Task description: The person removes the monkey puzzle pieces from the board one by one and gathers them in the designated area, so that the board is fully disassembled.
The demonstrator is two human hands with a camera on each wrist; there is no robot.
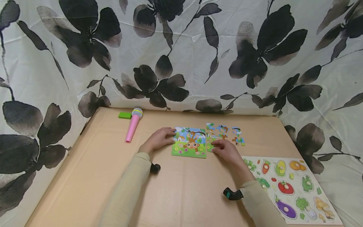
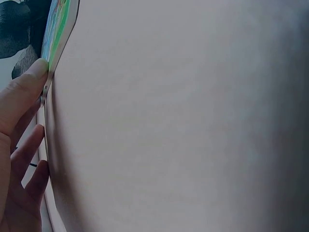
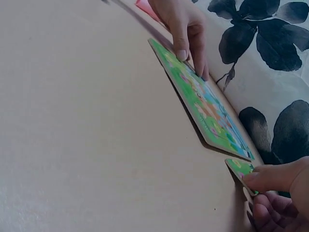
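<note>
A jigsaw puzzle board (image 1: 189,145) with a monkey picture lies flat near the middle of the table. My left hand (image 1: 160,138) rests at its left edge, thumb and fingertips touching it. In the left wrist view the thumb lies on the edge of the board (image 2: 60,36). Just right of the board, my right hand (image 1: 227,150) pinches a green puzzle piece (image 1: 210,147), with the thumb on top and the other fingers curled. Part of this piece (image 3: 238,166) is hidden by the thumb. Several loose puzzle pieces (image 1: 222,128) lie beyond the right hand.
A pink toy microphone (image 1: 133,126) lies left of the left hand, beside a green block (image 1: 125,115). At the right, a white vegetable picture board (image 1: 289,201) lies partly under the right forearm. Floral cloth (image 1: 181,47) hangs behind the table (image 1: 181,195).
</note>
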